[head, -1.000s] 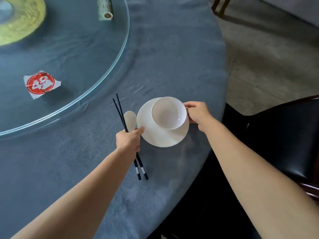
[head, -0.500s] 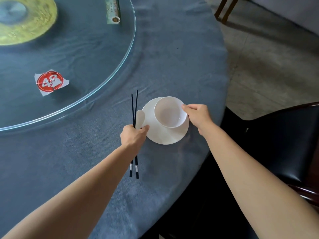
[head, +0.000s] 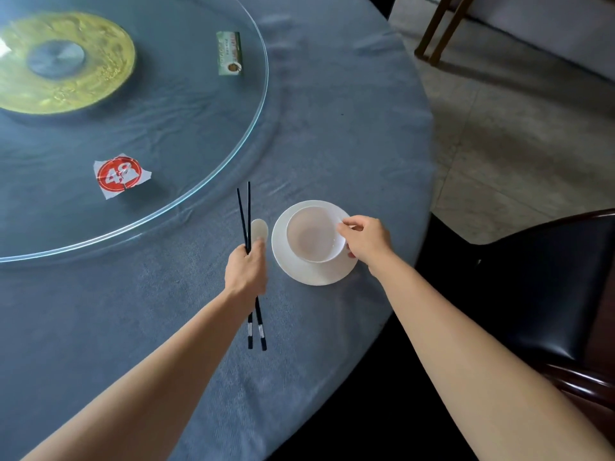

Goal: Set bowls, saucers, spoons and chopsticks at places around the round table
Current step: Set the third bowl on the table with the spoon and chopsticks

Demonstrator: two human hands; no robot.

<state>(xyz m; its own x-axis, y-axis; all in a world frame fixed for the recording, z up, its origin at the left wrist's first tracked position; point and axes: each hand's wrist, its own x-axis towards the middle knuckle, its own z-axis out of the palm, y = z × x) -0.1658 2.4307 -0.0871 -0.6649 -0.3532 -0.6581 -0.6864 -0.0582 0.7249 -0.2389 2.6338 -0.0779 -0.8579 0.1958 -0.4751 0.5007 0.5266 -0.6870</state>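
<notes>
A white bowl [head: 314, 234] sits on a white saucer [head: 309, 272] on the blue-grey tablecloth near the table's right edge. My right hand [head: 366, 242] pinches the bowl's right rim. Left of the saucer, my left hand [head: 246, 271] grips a pair of black chopsticks [head: 244, 214] and a white spoon [head: 259, 229] together. The chopstick tips point away from me, and their banded ends stick out below my fist. The spoon's handle is hidden in my hand.
A glass turntable [head: 206, 194] covers the table's centre, carrying a gold disc [head: 83, 84], a green box [head: 229, 53] and a red number card [head: 119, 174]. A dark chair [head: 549, 294] stands at the right; another chair's legs [head: 439, 31] show far back.
The left hand has swung the chopsticks from a slant to nearly straight ahead and lifted them with the spoon. The right hand has shifted its pinch along the bowl's rim.
</notes>
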